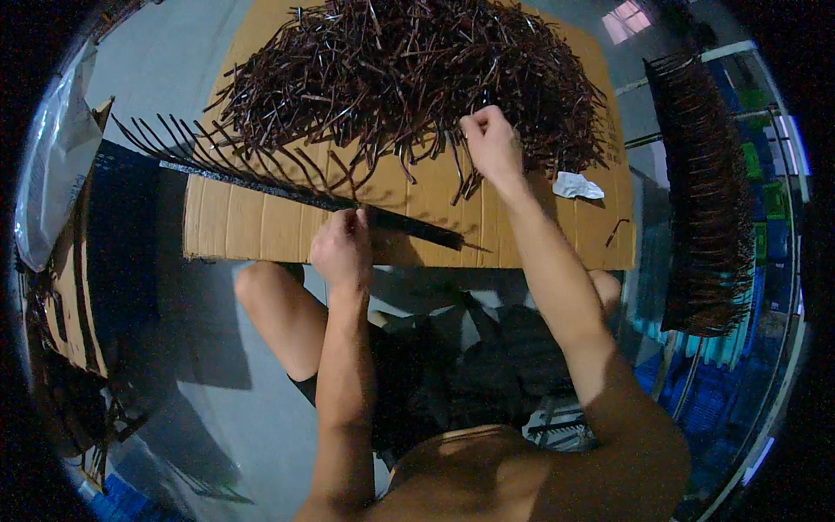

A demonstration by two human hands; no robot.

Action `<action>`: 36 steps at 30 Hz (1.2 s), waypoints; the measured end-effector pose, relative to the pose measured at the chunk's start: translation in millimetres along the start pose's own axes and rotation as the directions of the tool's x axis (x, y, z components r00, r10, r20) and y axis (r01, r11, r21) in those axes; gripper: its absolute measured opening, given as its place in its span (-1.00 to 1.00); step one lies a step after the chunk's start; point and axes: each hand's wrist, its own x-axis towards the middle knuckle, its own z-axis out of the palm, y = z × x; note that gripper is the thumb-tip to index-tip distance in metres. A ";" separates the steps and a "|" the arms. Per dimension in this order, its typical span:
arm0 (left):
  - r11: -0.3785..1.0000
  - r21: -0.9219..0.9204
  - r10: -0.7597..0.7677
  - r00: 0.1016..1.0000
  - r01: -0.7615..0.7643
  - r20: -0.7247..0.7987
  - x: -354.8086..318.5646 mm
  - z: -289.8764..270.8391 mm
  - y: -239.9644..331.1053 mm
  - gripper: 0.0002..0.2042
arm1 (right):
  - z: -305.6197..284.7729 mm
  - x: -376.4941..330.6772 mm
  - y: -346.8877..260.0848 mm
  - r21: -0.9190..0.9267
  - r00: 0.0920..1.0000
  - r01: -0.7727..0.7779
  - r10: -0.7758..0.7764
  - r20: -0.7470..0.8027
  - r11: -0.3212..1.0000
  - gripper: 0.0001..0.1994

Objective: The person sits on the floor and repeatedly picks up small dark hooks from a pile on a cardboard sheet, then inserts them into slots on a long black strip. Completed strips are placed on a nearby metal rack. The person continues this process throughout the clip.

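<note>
Your left hand (342,248) grips the long black slotted strip (287,187) on the cardboard sheet (252,228); your right hand (492,143) pinches a dark brown curved metal prong from the heap (409,65); it looks like the loading step; next comes seating that prong beside the row of prongs already standing (226,152).

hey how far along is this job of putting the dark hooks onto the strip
Partly done. The black strip carries hooks along its left part; a filled rack stands to the right. The left hand holds the strip while the right hand picks from the pile of hooks. The strip's bare right end and the large pile remain.

Grey concrete floor (174,52), blue crates (765,235) at rt, dim light.
</note>
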 end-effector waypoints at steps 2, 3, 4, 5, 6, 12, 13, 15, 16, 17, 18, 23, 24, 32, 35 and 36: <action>1.000 -0.012 -0.008 0.999 0.008 0.053 3.2 -7.0 2.9 -0.86 | 12.3 19.9 24.0 -0.165 0.996 -0.020 0.005 -0.092 0.986 -0.68; 0.998 -0.064 0.002 0.998 0.002 0.060 1.2 -8.7 6.4 -0.87 | 22.0 24.2 29.8 -0.133 0.995 -0.012 -0.001 -0.096 0.991 -0.67; 0.993 -0.118 0.013 0.998 -0.005 0.068 -0.8 -9.6 9.7 -0.87 | 31.0 28.5 35.7 -0.102 0.995 -0.004 -0.006 -0.102 0.995 -0.66; 0.985 -0.173 0.017 0.993 0.004 0.116 -5.5 -8.4 10.2 -0.86 | 35.4 27.8 32.7 -0.075 0.995 0.003 -0.011 -0.101 0.997 -0.66; 0.974 -0.225 0.042 0.994 -0.019 0.098 -6.0 -6.1 10.7 -0.86 | 39.5 27.4 29.6 -0.063 0.994 -0.010 0.003 -0.113 0.998 -0.67; 0.959 -0.280 0.064 0.996 -0.046 0.057 -6.9 -4.3 19.2 -0.85 | 47.4 8.8 48.4 0.449 0.963 -0.255 0.265 0.041 0.856 -0.71; 0.957 -0.288 0.031 0.999 -0.019 0.039 -9.6 -4.6 14.7 -0.86 | 33.4 -14.7 15.8 0.519 0.901 -0.433 0.357 0.245 0.737 -0.75; 0.944 -0.331 -0.003 1.000 0.009 0.018 -11.7 -2.1 17.9 -0.86 | 20.9 -38.6 5.1 0.588 0.869 -0.487 0.285 0.405 0.646 -0.78; 0.949 -0.314 0.031 1.000 -0.031 -0.005 -11.1 -1.1 19.4 -0.87 | 18.4 -46.7 1.3 0.615 0.844 -0.519 0.240 0.481 0.593 -0.79; 0.956 -0.286 0.062 0.998 -0.067 -0.024 -10.3 -1.8 18.9 -0.88 | 20.0 -54.5 -4.3 0.594 0.819 -0.516 0.151 0.554 0.618 -0.80; 0.961 -0.256 0.098 0.994 -0.107 -0.046 -8.4 -1.7 17.7 -0.89 | 24.1 -62.5 -13.4 0.591 0.825 -0.482 0.108 0.555 0.647 -0.82; 0.962 -0.219 0.160 0.986 -0.165 -0.039 -6.7 -2.2 18.2 -0.91 | 61.1 -89.2 -17.3 0.685 0.913 -0.116 -0.194 0.359 0.719 -0.90; 0.961 -0.217 0.166 0.985 -0.171 -0.043 -6.8 -0.6 17.1 -0.91 | 65.4 -93.1 -18.1 0.711 0.916 -0.080 -0.229 0.328 0.699 -0.90; 0.960 -0.211 0.176 0.983 -0.184 -0.053 -7.3 2.0 16.3 -0.92 | 57.2 -104.3 -23.2 0.492 0.932 0.184 -0.310 0.188 0.851 -0.87; 0.970 -0.198 0.145 0.989 -0.141 0.008 -9.8 5.4 13.7 -0.91 | 56.2 -106.2 -26.6 0.253 0.843 0.498 -0.532 0.083 0.829 -0.85; 0.975 -0.186 0.126 0.992 -0.124 0.001 -11.1 6.3 13.1 -0.90 | 56.0 -106.8 -28.2 0.161 0.780 0.609 -0.623 0.059 0.777 -0.84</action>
